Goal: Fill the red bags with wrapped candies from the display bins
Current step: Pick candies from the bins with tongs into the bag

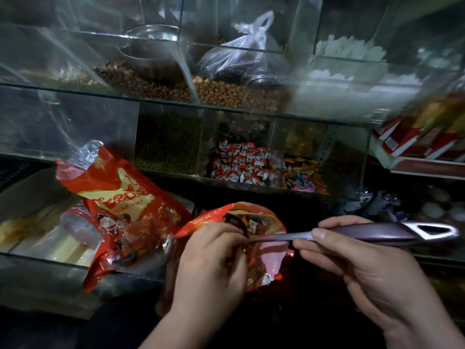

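Observation:
My left hand [214,258] grips the rim of an open red bag [266,258] at the lower centre; wrapped candies show inside its mouth. My right hand [352,258] holds a metal scoop [392,233] by its long handle, the scoop's head dipping into that bag behind my left fingers. A second red bag [120,210] with cartoon print, filled with candies, leans on the glass bin to the left. Red-and-white wrapped candies [241,162] fill a bin straight ahead, with orange and mixed candies [304,177] beside them.
Glass display bins [176,104] stand in tiers: green beans [168,144], brown nuts [151,84], chickpeas, a tied plastic bag [241,54], a metal pot. Red boxes [415,139] sit at the right. A tape-like roll [78,222] lies in the left bin.

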Motion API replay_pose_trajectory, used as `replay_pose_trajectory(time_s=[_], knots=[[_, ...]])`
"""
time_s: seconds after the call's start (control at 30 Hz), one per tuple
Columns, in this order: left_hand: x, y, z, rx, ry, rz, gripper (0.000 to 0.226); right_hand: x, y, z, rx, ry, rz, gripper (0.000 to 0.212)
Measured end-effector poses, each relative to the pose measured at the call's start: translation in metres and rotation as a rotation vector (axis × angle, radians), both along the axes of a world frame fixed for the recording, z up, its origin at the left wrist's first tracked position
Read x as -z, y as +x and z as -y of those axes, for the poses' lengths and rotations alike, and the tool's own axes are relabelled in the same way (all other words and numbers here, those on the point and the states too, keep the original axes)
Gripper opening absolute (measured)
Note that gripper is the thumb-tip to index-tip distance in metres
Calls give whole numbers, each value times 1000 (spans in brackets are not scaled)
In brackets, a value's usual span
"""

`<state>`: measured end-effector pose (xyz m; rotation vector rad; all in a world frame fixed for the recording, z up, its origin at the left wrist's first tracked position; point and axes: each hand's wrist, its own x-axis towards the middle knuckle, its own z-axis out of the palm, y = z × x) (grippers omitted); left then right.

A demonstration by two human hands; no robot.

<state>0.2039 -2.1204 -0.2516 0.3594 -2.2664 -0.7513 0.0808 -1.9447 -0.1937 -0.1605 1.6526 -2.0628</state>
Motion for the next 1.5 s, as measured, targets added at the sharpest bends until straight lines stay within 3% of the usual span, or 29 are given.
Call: replay_pose_trajectory(time_s=[0.2, 0.53, 0.77, 0.93, 1.07, 1.17, 1.33, 1.4, 1.5], knots=[[1, -12, 6, -130, 30, 319, 60, -17, 5, -17, 28, -61, -60, 14], [-39, -50, 1, -63, -262, 124, 49, -50, 2, -37, 114, -225, -120, 9], [-65, -172, -5, 120, -392, 307, 60, -48, -42, -58, 379, -299, -20, 53], [-50, -243, -10, 213, -300, 494, 63, -29, -74, -52, 517, -397, 167, 14], [-50, -260, -5, 224, -85, 478, 58, -4, -105, -21, 597, -416, 176, 7], [-48, -253, 1, 258, 9, 399, 54, 15, -123, 9, 546, -299, -23, 14], [-51, -246, 9, 308, 183, 324, 54, 50, -143, 17, 188, 462, -928, 8], [-54, -244, 13, 287, 236, 291, 54, 58, -141, 13, 125, 508, -1060, 7], [-59, -239, 15, 279, 194, 280, 54, 56, -131, 6, 164, 442, -1037, 7]])
